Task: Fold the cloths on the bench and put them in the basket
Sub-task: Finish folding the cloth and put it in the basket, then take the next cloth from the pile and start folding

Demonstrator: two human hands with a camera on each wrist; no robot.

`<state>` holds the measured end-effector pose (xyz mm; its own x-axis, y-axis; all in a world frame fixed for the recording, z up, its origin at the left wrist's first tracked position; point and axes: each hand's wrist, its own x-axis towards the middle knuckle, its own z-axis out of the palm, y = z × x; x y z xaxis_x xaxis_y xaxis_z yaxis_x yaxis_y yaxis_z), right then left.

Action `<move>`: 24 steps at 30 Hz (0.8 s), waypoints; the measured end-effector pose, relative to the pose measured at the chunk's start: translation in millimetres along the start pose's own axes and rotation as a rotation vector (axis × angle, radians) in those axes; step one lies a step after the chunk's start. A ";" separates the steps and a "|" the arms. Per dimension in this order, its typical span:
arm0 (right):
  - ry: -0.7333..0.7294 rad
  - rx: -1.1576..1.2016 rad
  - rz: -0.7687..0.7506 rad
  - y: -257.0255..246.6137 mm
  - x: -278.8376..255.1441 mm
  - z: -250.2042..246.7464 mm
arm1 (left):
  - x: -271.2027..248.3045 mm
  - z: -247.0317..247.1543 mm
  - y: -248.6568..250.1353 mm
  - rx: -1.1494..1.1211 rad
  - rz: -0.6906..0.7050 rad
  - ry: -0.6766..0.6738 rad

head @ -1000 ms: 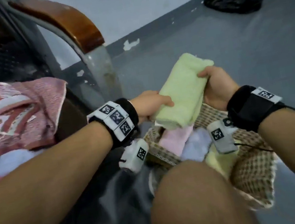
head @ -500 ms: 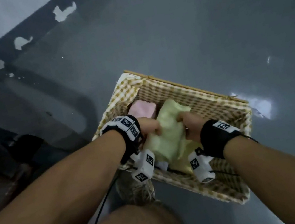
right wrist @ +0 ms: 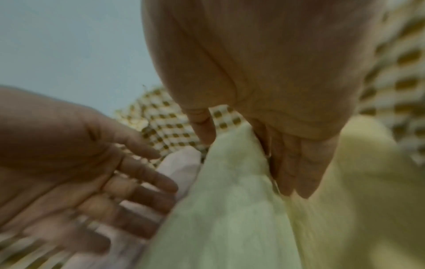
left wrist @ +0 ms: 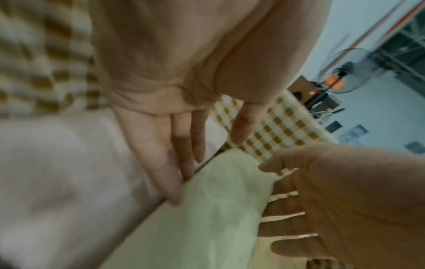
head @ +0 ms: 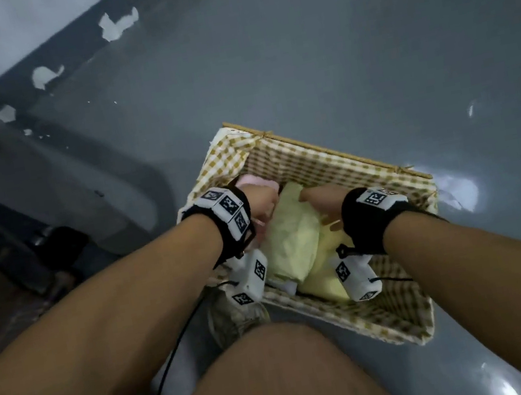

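The person is leaning over the floor [head: 314, 59], where the basket [head: 336, 163] with its checked lining is sitting beside their knee. A second ago the green cloth [head: 291, 244] was being held up in the air above the basket, with the surface and its pile of cloths in view; now the head view is looking straight down and the cloth is lying inside the basket, wedged between the other folded pieces. That suggests this cloth is as good as delivered, and the next one on the surface is waiting its turn.

Counting what is showing in the basket: one green cloth in the middle, one yellow cloth [head: 327, 276] just beside it on the right, one pink cloth [head: 258, 182] at the far left, and a sliver of one white piece [head: 288, 285] near the front edge. More may be hiding underneath.

The left hand [left wrist: 161, 154] is lying with straight fingers against the left edge of the green cloth, gripping nothing. The right hand [right wrist: 292, 163] is also open, its fingers tucking down between the green and yellow cloths, the thumb on the green cloth's other side.
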<state>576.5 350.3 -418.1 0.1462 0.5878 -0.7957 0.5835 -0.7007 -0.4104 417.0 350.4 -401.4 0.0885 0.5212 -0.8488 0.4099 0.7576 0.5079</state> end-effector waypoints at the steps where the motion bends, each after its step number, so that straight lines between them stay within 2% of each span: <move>1: 0.005 -0.068 -0.045 -9.2 -13.3 -3.0 | -10.9 -5.5 4.1 -0.007 0.046 0.027; 4: -0.069 -0.152 -0.212 -47.2 -60.9 -4.3 | -52.4 -28.0 13.0 0.078 0.213 0.086; 7: -0.179 -0.181 -0.445 -97.8 -115.2 7.9 | -105.5 -66.6 10.5 0.149 0.375 0.161; 11: -0.280 -0.330 -0.676 -162.3 -187.2 46.5 | -189.1 -141.5 -23.9 0.218 0.483 0.265; 15: -0.411 -0.417 -0.826 -214.5 -248.8 108.8 | -261.9 -215.1 -91.4 0.313 0.466 0.569; 18: -0.503 -0.480 -0.905 -240.0 -281.7 169.7 | -303.4 -248.0 -153.1 0.332 0.406 0.737; 21: -0.575 -0.530 -0.954 -249.1 -300.1 232.3 | -327.5 -260.9 -214.8 0.458 0.267 0.857; 24: -0.603 -0.582 -0.979 -244.2 -303.0 287.5 | -332.9 -262.9 -271.1 0.537 0.113 0.892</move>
<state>160.1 227.1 -204.8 -0.8315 0.3725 -0.4122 0.5251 0.2846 -0.8021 37.7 74.8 -218.0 -0.4608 0.8445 -0.2730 0.8096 0.5260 0.2607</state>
